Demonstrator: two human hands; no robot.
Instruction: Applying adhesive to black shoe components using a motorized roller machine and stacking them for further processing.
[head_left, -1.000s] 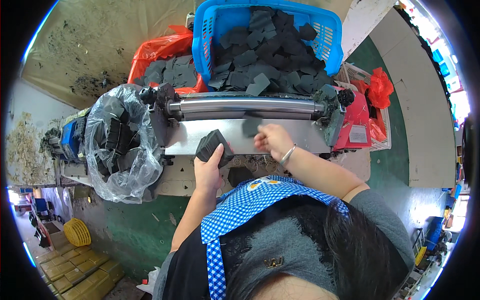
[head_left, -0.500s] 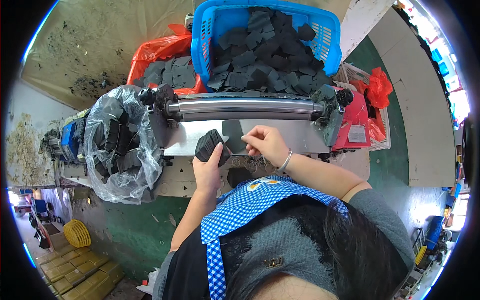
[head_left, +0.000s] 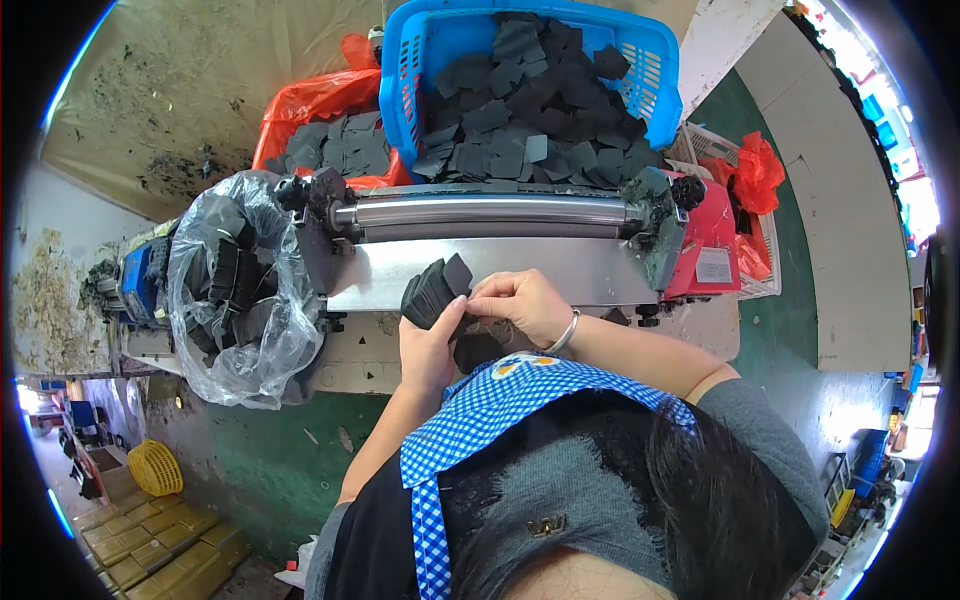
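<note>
A thick, slightly fanned stack of thin black square pieces (head_left: 430, 296) is gripped in my left hand (head_left: 428, 352), its thumb lying along the near right side. One piece (head_left: 457, 271) juts up at the stack's right end. Against that end, beside the left thumb, my right hand (head_left: 530, 305) has its thumb and fingertips pinched together; what lies between them is hidden. Both hands are at the near edge of a steel plate (head_left: 560, 262), in front of the machine's metal rollers (head_left: 490, 212). Another dark piece (head_left: 478, 350) shows below the hands, partly covered by the apron.
Behind the rollers stands a blue basket (head_left: 403, 95) heaped with black pieces, beside a red plastic bag (head_left: 310, 108) of more. A clear bag (head_left: 190, 350) of black pieces sits left. The machine's red housing (head_left: 705, 235) and a white crate (head_left: 772, 245) are right.
My right hand has moved left and slightly down to the stack. The single piece it held over the plate no longer shows there. The stack in my left hand has shifted slightly right.
</note>
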